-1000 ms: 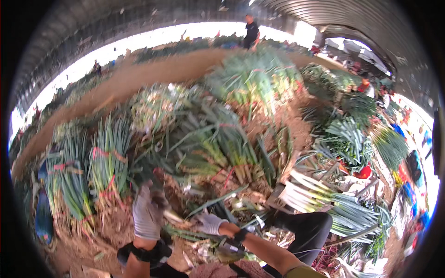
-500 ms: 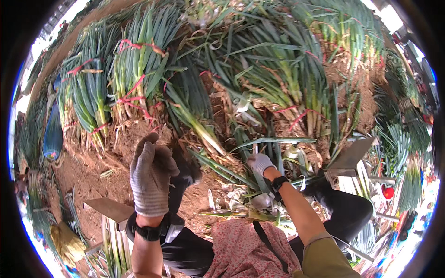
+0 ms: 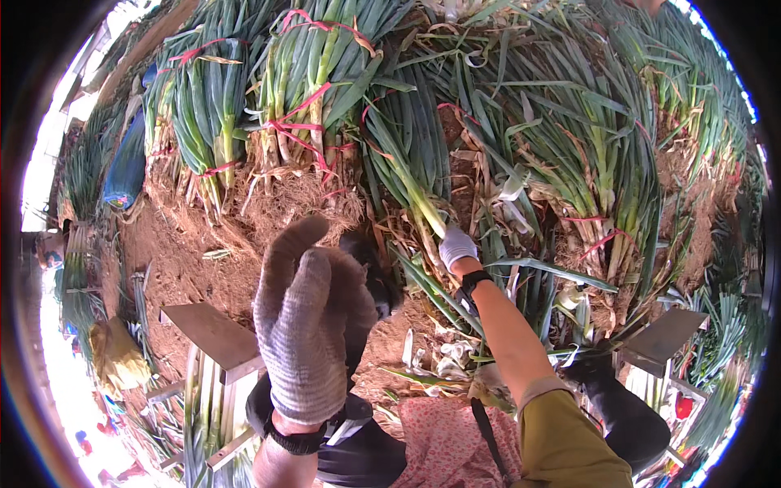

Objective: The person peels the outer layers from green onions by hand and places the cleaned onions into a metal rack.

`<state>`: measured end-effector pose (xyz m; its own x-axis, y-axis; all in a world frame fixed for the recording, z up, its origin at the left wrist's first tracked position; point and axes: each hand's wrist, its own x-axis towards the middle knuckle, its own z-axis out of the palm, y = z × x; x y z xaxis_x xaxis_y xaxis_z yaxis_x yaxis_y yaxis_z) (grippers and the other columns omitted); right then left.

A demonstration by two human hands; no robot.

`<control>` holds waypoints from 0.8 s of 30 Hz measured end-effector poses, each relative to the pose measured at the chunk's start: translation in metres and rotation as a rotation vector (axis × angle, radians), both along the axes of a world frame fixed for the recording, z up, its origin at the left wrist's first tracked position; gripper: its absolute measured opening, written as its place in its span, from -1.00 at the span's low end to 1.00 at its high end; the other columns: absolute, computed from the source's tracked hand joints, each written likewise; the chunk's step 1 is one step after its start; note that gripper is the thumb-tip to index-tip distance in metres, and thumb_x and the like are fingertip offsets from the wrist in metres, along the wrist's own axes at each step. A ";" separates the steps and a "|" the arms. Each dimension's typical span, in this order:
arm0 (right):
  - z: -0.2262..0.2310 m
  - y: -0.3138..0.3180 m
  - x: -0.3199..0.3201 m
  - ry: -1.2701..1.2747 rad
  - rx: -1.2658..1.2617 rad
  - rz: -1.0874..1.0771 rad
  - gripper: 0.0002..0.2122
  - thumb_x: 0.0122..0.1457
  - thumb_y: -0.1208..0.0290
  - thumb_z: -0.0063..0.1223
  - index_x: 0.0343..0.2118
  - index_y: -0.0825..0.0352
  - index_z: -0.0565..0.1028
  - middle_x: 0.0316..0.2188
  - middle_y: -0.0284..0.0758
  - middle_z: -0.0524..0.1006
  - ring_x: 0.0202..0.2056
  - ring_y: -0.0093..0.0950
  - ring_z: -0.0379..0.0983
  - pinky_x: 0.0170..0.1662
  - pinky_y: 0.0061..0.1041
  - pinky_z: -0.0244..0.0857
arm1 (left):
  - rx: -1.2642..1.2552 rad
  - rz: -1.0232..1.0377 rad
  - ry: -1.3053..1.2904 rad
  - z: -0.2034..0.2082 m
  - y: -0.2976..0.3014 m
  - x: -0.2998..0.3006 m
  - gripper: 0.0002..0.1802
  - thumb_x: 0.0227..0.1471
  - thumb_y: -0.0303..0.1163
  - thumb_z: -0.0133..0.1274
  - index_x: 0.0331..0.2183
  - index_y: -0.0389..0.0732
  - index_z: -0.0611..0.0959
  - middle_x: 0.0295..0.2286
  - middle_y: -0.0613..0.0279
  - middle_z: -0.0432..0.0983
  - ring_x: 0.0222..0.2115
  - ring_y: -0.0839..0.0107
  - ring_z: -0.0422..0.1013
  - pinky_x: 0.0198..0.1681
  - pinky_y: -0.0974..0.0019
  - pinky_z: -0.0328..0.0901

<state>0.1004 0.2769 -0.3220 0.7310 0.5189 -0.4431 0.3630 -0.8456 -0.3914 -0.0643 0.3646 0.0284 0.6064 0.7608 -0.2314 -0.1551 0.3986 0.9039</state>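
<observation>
My right hand (image 3: 458,246), in a pale glove, is closed at the lower end of a long green onion (image 3: 413,185). Its white stem runs up and left from my fingers into dark leaves, beside a loose pile. My left hand (image 3: 307,333), in a grey striped glove with soiled fingertips, is raised above my knee. Its fingers are bent but apart, and nothing shows in them. Just beyond it stands a bundle of green onions (image 3: 313,73) tied with pink ribbon, its roots on the soil.
Metal stands (image 3: 215,337) flank me, the right one with a flat top (image 3: 663,335). More tied bundles (image 3: 199,106) stand at the far left, others (image 3: 606,163) to the right. Peeled leaf scraps (image 3: 451,358) litter the ground before my patterned apron (image 3: 455,431). A blue wrapped bundle (image 3: 126,167) lies far left.
My right hand has moved forward from the leaf scraps to the green onion's stem and closed on it. My left hand appears larger and nearer. The whole view has shifted left.
</observation>
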 end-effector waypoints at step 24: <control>0.295 -0.306 -0.169 0.536 0.954 -0.613 -0.66 0.01 0.43 0.13 -0.17 0.41 0.32 -0.62 -0.47 0.36 -0.70 -0.72 0.25 -0.70 -0.74 0.09 | 0.094 -0.812 0.249 -0.046 -0.110 0.049 -0.56 -0.05 -0.05 0.09 -0.26 -0.21 0.47 -0.51 0.29 0.48 -0.62 0.51 0.42 -0.68 0.44 0.31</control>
